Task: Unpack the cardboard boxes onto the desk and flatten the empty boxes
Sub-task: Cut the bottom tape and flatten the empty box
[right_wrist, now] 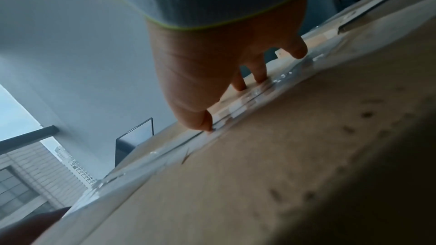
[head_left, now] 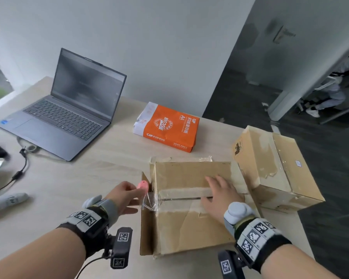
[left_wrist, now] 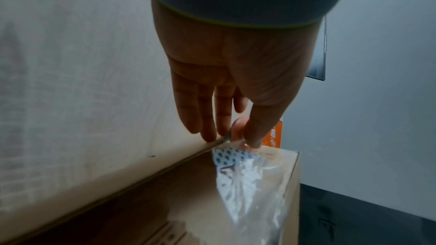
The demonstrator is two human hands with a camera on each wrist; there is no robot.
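Cardboard box (head_left: pixel 189 208), taped, on our worktop (head_left: pixel 79 178) before us. Our right hand (head_left: pixel 220 198) lies flat on its lid, fingers straight. Our left hand (head_left: pixel 125 198) has its grip pinched on clear tape (head_left: pixel 149 202) at the box's left end, a pink cutter (head_left: pixel 142 185) in its fingers. Second box (head_left: pixel 278 170) just right; paper ream (head_left: pixel 167 127) and laptop (head_left: pixel 69 113) behind.

Grey green-edged wrist cuffs (head_left: pixel 109 208), black straps carrying square-coded marker tags (head_left: pixel 254 236).

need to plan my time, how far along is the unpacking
Done: only a paper ream lies on the desk. In hand: the right hand presses the near box while the left hand peels its tape. Left: emptying it, the taped second box, flattening both.
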